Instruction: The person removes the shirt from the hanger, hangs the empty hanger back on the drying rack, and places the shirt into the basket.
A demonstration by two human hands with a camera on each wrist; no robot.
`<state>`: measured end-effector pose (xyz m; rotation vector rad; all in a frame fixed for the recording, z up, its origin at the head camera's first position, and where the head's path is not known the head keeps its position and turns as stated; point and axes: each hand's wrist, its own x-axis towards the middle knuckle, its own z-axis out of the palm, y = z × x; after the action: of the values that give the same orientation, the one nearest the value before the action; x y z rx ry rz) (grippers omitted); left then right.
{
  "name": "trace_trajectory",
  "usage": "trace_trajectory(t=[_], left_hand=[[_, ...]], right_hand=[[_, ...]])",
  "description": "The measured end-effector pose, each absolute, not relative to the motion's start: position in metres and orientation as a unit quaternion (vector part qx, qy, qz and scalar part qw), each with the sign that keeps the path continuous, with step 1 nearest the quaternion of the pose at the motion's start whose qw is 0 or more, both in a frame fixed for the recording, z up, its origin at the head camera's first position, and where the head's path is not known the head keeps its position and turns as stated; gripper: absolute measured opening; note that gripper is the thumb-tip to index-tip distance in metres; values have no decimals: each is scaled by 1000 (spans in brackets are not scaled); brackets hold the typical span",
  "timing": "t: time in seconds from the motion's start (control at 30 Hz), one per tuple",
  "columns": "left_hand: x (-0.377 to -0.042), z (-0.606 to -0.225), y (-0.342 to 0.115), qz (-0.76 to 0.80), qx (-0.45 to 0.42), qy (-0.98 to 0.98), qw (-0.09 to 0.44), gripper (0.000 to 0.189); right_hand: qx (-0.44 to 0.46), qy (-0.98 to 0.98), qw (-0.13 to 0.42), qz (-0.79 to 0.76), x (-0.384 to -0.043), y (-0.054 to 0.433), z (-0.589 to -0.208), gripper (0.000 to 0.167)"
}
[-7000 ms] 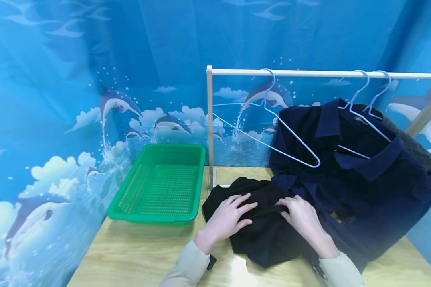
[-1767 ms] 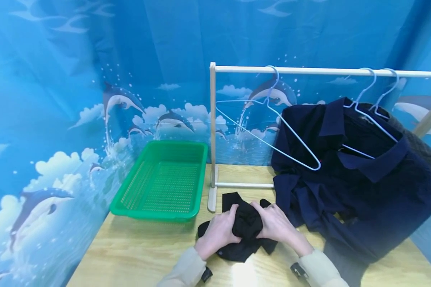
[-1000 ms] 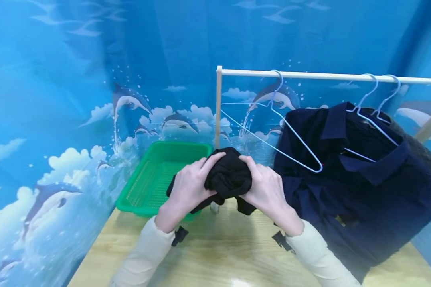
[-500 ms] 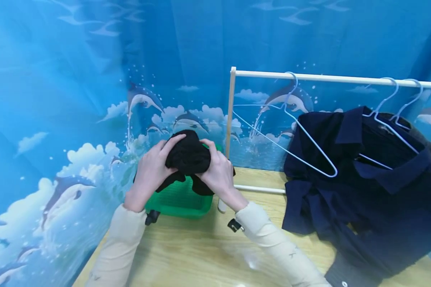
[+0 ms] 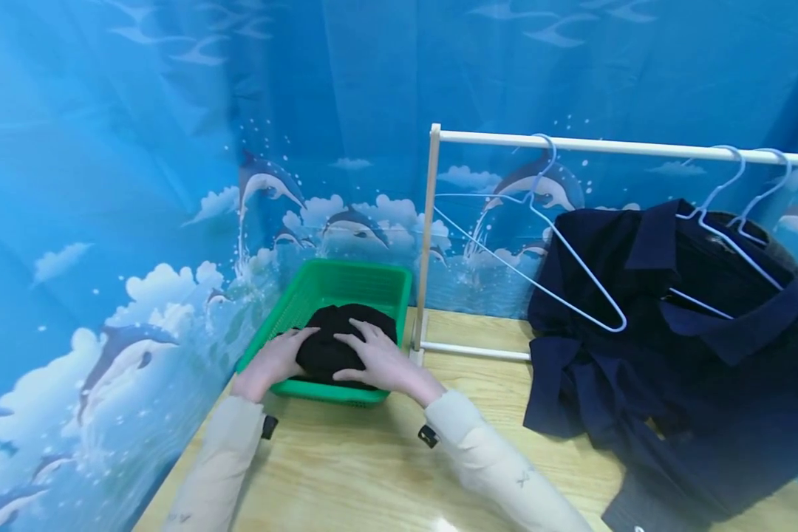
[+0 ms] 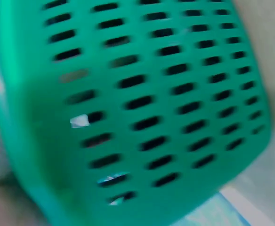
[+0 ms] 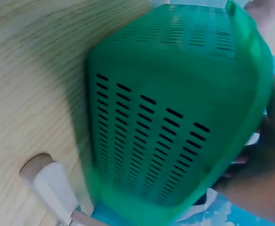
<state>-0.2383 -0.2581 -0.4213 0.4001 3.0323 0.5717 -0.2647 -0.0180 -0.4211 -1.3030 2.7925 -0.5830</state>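
Against blue backdrop [image 5: 346, 89], black cloth [image 5: 322, 350] between left hand [image 5: 275, 362] and right hand [image 5: 384, 360], both empty, fingers apart.

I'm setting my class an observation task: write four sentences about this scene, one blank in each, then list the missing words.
1. Between the left hand and the right hand is a bundle of ____ cloth.
2. The bundle lies inside a plastic basket coloured ____.
3. In the head view, the navy collared shirt hangs to the ____ of the basket.
4. In that view, ____ hangers hang from the white rail.

Missing words: black; green; right; three.
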Motion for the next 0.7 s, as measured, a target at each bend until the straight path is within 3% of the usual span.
trace_trajectory(t=[0.17, 0.37, 0.5, 0.7], left_hand=[[-235, -405, -251, 155, 117, 981, -13, 67], [-228, -391, -232, 145, 123, 970, -153, 47], [-224, -384, -215, 166, 128, 954, -216, 33], [-221, -385, -191, 187, 146, 921, -310, 19]], right_hand=[[-418, 885, -68, -191, -258, -6, -420, 61], [-414, 853, -195, -252, -255, 13, -421, 43], [-393, 827, -284, -284, -252, 26, -418, 28], [-353, 818, -341, -300, -245, 48, -411, 15]])
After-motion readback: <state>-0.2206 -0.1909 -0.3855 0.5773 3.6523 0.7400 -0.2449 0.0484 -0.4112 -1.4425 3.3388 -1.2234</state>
